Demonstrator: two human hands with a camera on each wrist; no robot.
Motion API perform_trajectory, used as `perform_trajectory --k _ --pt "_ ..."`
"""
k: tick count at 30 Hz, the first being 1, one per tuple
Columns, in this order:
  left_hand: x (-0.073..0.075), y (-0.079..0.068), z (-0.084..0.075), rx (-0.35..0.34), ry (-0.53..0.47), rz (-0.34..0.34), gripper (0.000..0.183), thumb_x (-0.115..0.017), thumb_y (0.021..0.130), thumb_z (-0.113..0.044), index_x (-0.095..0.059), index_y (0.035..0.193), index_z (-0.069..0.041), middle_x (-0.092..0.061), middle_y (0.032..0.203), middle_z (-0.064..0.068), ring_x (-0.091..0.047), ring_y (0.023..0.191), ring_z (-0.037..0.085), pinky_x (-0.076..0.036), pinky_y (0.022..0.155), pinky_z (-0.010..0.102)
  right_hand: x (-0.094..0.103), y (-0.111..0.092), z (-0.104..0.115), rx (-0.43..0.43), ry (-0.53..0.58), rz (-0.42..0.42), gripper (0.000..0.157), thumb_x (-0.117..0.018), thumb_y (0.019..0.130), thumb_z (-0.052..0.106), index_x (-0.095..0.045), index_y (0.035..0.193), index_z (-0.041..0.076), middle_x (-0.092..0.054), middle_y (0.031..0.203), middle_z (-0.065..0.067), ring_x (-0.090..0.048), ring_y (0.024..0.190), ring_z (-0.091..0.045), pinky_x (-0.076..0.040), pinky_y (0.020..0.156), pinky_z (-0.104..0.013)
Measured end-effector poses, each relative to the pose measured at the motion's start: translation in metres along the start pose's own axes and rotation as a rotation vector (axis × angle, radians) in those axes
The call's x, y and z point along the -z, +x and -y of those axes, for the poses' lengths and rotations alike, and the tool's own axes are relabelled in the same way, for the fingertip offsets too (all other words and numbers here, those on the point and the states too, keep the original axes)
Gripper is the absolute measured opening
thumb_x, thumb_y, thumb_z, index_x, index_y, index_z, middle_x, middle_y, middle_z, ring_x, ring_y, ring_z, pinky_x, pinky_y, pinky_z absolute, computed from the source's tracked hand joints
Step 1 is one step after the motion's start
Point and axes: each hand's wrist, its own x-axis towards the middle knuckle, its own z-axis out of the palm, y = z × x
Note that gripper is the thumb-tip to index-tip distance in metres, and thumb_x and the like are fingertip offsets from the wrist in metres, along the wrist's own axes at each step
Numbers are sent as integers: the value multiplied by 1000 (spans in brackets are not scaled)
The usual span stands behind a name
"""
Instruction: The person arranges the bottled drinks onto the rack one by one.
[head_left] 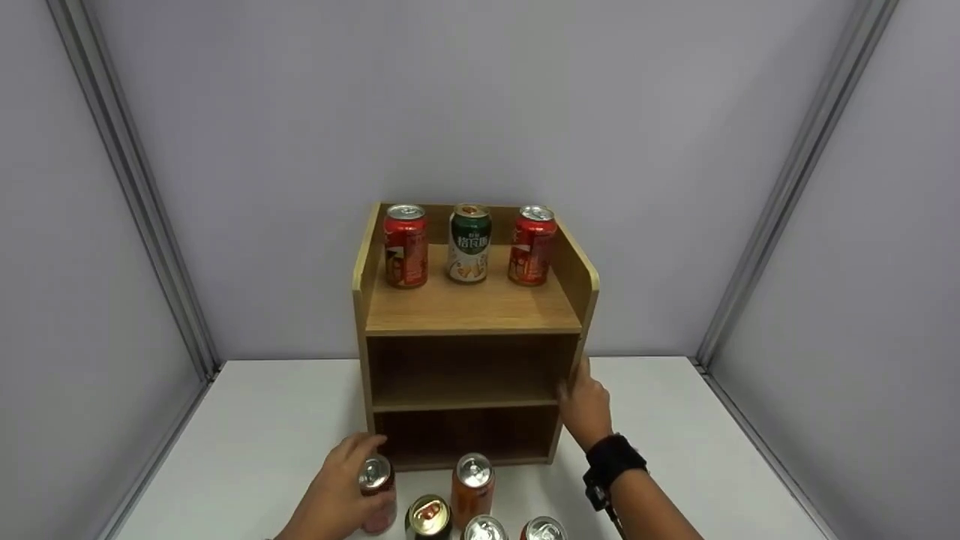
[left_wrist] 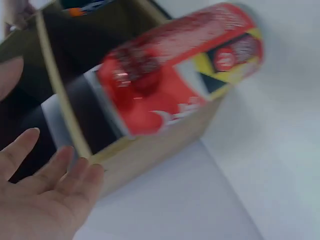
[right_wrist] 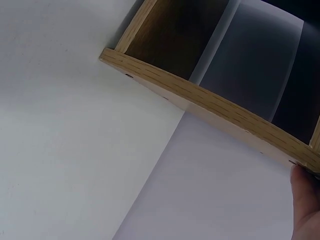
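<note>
A small wooden shelf (head_left: 472, 330) stands on the white table, two red cans (head_left: 406, 251) and a green-and-white can (head_left: 469, 255) on its top board. My right hand (head_left: 586, 409) holds the shelf's right side panel, partly hidden there; in the right wrist view a finger (right_wrist: 304, 195) lies against the panel's outer face. My left hand (head_left: 341, 484) is beside a red can (head_left: 381, 510) at the shelf's front left. Its fingers (left_wrist: 75, 175) are spread and loosely bent in the left wrist view, with that can apart from them.
Before the shelf stand an orange can (head_left: 472, 499), a can with a gold top (head_left: 428, 516) and other silver-topped cans (head_left: 544, 529) at the lower edge. The two lower compartments (head_left: 465, 371) face me. Grey walls (head_left: 480, 97) enclose the back and sides.
</note>
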Motion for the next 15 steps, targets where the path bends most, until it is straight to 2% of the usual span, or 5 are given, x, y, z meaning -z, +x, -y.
perform_trajectory --k 4,11,15 --pt "-12 -4 13 70 -38 50 92 -91 62 -17 -45 142 -13 -46 133 18 -49 117 44 -48 89 58 -1 0 -1 7 14 1 49 -64 89 5 -43 133 0 -66 89 -29 -66 78 -45 -52 65 -56" --pt "-26 -4 26 105 -72 9 96 -92 59 -12 -43 142 -6 -49 128 21 -51 115 45 -45 92 59 -5 -6 -8 -12 43 43 49 -66 89 4 -46 133 2 -68 93 -26 -67 81 -41 -52 66 -53" --pt "-32 -4 31 152 -131 -9 97 -90 59 -9 -41 142 -3 -48 130 23 -50 116 44 -42 94 60 -7 -7 -11 -23 55 58 48 -65 90 5 -46 134 3 -68 96 -24 -67 83 -39 -53 67 -52"
